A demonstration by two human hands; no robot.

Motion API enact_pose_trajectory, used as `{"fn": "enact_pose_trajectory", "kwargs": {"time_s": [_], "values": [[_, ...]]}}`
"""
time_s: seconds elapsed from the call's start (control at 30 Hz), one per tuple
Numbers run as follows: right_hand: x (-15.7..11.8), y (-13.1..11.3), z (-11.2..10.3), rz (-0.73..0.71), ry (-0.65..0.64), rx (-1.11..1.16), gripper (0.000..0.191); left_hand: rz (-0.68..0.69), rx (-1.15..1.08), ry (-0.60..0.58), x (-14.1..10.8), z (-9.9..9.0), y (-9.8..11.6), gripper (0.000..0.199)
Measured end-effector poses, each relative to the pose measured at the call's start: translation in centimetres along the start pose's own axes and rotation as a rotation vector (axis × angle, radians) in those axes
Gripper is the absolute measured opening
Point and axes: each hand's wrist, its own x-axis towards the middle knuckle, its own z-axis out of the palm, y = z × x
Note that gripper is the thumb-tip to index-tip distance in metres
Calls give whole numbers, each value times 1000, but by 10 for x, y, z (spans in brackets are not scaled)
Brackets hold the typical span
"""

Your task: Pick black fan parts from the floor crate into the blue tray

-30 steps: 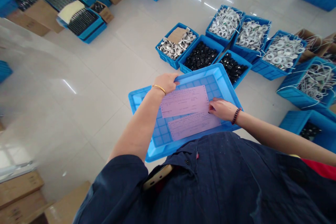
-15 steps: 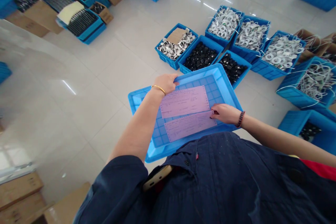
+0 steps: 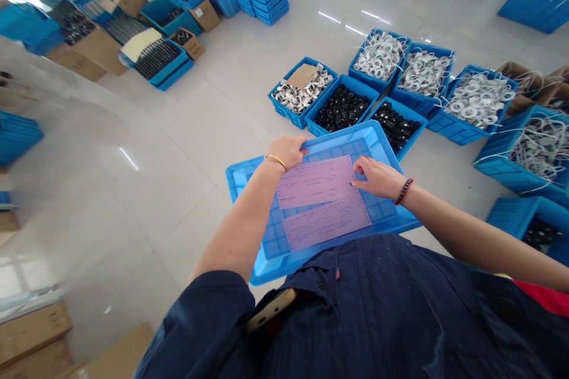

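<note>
Both hands are at a blue tray (image 3: 235, 174). Left hand (image 3: 284, 153) is closed on the far rim of the tray and grips it. Right hand (image 3: 377, 179) is half open, and its fingertips (image 3: 361, 170) touch two pink forms (image 3: 317, 183) lying in the tray. The tray is above the floor (image 3: 178, 130), and bins of black parts (image 3: 342, 108) stand just beyond it.

Tray (image 3: 240, 180): bright blue with a square grid pattern, under the left hand (image 3: 287, 152) and right hand (image 3: 377, 179).
Forms (image 3: 315, 182): pink with dark print, beneath the right hand.
Bangle (image 3: 275, 160): gold, behind the left hand.
Bracelet (image 3: 403, 191): dark red-brown beads, behind the right hand.
Sleeve (image 3: 195, 331): navy, behind the left hand.
Bins (image 3: 341, 130): blue, holding black parts (image 3: 341, 108), beyond the right hand.
</note>
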Motion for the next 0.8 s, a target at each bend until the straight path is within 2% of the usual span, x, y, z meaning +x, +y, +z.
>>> {"fn": "enact_pose_trajectory", "kwargs": {"time_s": [0.07,0.13,0.23,0.3,0.33,0.37,0.43,0.5,0.63,0.67,0.8], "values": [[20,-2,0,44,95,10,39,0,4,2,0,-1,2,34],[36,-4,4,93,136,4,44,2,5,3,0,-2,4,35],[49,-4,9,100,125,-6,27,0,4,5,-2,-2,5,35],[50,-1,12,61,121,2,11,-5,0,6,-3,-2,5,35],[49,1,12,50,138,10,9,-9,-4,7,-4,-2,5,35],[48,2,13,51,166,19,13,-12,-7,8,-5,-2,5,35],[46,4,14,82,215,31,34,-15,-14,7,-7,-1,5,35],[46,5,15,115,199,36,48,-16,-17,2,-7,-1,6,34],[52,5,15,101,79,49,17,-11,-16,-13,-7,-1,8,34],[53,5,15,99,82,52,17,-7,-15,-16,-7,-1,8,34],[52,8,15,135,151,53,46,20,-12,-35,-6,-2,7,34]]}}
